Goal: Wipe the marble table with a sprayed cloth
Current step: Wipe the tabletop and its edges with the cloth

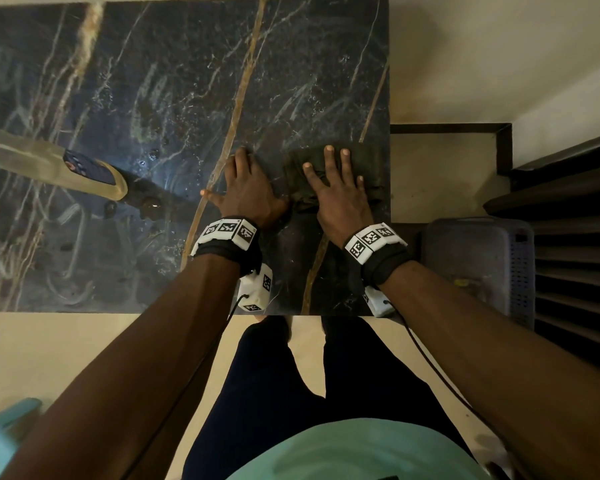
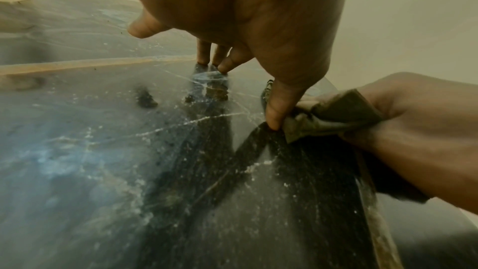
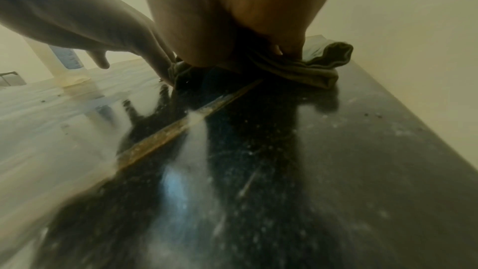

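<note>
The dark marble table (image 1: pixel 174 81) has gold veins and pale smears across it. A dark olive cloth (image 1: pixel 371 161) lies crumpled near the table's right edge. My right hand (image 1: pixel 340 195) presses flat on the cloth with its fingers spread. In the right wrist view the cloth (image 3: pixel 305 69) bunches out from under the palm. My left hand (image 1: pixel 246 192) rests flat on the bare marble just left of it, fingers straight. Its thumb (image 2: pixel 275 109) touches the cloth's edge (image 2: pixel 333 114). A spray bottle (image 1: pixel 49 161) with a blue label stands at the table's left.
A grey-blue plastic basket (image 1: pixel 478 258) stands on the floor right of the table, beside dark slats (image 1: pixel 575 237). A teal plastic object (image 1: pixel 4 431) is at lower left. My legs are at the table's near edge. The bottle (image 3: pixel 64 58) stands beyond my left hand.
</note>
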Demonstrator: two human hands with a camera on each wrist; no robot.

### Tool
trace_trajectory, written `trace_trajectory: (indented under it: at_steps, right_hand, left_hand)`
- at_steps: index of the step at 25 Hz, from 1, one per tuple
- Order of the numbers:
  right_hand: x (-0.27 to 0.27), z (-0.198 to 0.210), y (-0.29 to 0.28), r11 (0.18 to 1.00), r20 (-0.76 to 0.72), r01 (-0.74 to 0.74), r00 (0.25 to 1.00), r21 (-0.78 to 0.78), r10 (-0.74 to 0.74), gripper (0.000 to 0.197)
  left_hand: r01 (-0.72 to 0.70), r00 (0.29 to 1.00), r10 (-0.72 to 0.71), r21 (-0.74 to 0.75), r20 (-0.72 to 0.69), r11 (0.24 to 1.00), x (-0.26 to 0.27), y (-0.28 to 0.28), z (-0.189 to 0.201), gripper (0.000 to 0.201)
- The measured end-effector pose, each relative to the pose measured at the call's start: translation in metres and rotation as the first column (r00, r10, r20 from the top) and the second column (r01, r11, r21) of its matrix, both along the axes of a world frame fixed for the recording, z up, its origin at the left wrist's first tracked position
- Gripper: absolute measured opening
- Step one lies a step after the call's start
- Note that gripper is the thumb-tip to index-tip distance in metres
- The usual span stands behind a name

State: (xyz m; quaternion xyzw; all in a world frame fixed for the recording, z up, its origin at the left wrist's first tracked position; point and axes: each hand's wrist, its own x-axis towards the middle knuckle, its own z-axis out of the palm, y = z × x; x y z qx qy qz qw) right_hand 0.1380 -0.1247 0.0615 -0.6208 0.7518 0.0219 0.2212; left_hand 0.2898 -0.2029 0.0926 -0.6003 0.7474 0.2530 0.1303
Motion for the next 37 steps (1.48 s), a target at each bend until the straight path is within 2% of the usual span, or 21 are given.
trace_trajectory:
  at_steps: [5,12,20,28,37]
  right_hand:
    - [-0.001,0.002,-0.016,1.000,0.000,0.005,1.000,0.007,-0.005,0.072]
    - [-0.007,0.006,-0.060,1.000,0.030,0.003,1.000,0.011,-0.003,0.072]
    - [-0.019,0.001,-0.037,0.999,0.013,-0.041,0.999,0.002,0.041,0.072]
    - [-0.069,0.002,-0.029,0.997,-0.016,0.071,0.997,0.020,-0.071,0.076]
    - [-0.050,0.005,0.027,0.993,-0.014,0.106,0.994,0.046,-0.105,0.079]
  left_hand:
    - [-0.016,0.999,0.015,-0.014,-0.034,1.000,0.000,-0.004,-0.001,0.112]
    - [-0.022,1.000,0.022,0.031,0.014,0.999,-0.002,-0.002,0.000,0.113]
    - [-0.036,0.998,0.032,0.072,0.048,0.997,-0.005,-0.001,0.002,0.116]
    - [-0.033,0.999,0.031,0.083,0.025,0.996,-0.001,-0.001,0.004,0.113]
    - [-0.038,0.999,0.038,0.055,0.000,0.998,0.002,-0.001,0.000,0.116]
